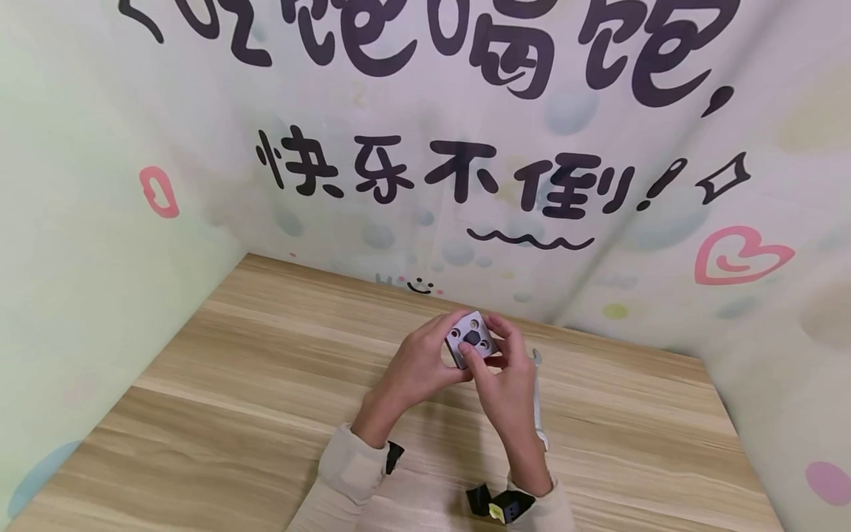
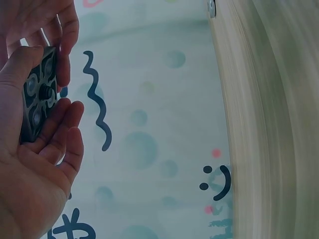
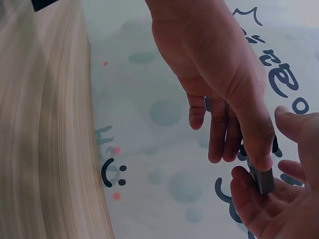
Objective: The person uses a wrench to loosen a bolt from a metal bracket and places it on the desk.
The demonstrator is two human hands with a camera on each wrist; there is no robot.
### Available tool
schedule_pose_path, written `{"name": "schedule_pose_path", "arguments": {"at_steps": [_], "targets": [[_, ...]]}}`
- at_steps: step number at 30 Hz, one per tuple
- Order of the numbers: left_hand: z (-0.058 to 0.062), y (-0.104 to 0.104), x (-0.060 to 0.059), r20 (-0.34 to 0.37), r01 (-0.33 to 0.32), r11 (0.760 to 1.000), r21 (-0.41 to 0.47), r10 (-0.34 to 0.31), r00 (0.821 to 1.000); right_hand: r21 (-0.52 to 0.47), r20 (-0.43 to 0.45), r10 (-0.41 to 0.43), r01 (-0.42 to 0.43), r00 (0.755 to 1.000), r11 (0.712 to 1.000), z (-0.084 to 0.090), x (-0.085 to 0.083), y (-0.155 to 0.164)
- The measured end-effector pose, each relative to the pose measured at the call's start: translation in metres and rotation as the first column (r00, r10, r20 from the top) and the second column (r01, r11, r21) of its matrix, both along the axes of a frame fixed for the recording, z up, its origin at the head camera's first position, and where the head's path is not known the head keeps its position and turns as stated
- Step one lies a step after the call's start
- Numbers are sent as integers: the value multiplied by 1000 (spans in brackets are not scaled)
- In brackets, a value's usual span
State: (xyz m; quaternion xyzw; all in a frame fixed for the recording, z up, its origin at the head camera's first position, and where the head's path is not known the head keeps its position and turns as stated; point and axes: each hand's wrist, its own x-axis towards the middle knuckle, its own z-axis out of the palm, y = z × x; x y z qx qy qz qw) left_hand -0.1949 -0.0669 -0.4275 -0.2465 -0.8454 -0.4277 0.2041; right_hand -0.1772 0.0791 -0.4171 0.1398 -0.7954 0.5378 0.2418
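Both hands hold a square metal plate (image 1: 463, 326) up over the table's far part. It has round holes near its corners, and a dark bolt-like piece (image 1: 472, 338) stands out at its middle. My left hand (image 1: 420, 356) grips the plate from the left, with the thumb along one edge and fingers beneath it in the left wrist view. From the other side, my right hand (image 1: 504, 384) pinches it, thumb (image 3: 260, 158) on the face close to the centre piece and fingers curled at the right edge. The plate's back is hidden.
A silver open-ended wrench (image 1: 538, 399) lies on the wooden table (image 1: 266, 369), just right of the right hand. Behind the table hangs a pale printed backdrop (image 1: 372, 244) with dark lettering. Black wrist devices (image 1: 512, 507) sit at both sleeves.
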Motion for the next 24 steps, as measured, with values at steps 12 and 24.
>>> {"name": "schedule_pose_path", "arguments": {"at_steps": [12,24], "targets": [[1,3,3,21,11,1000,-6,-11,1000,19,-52,-70,71,996,997,-1,0,0],[1,4,2,40,0,1000,-7,0,999,52,-86,-78,83,993,995,-1,-1,2]]}}
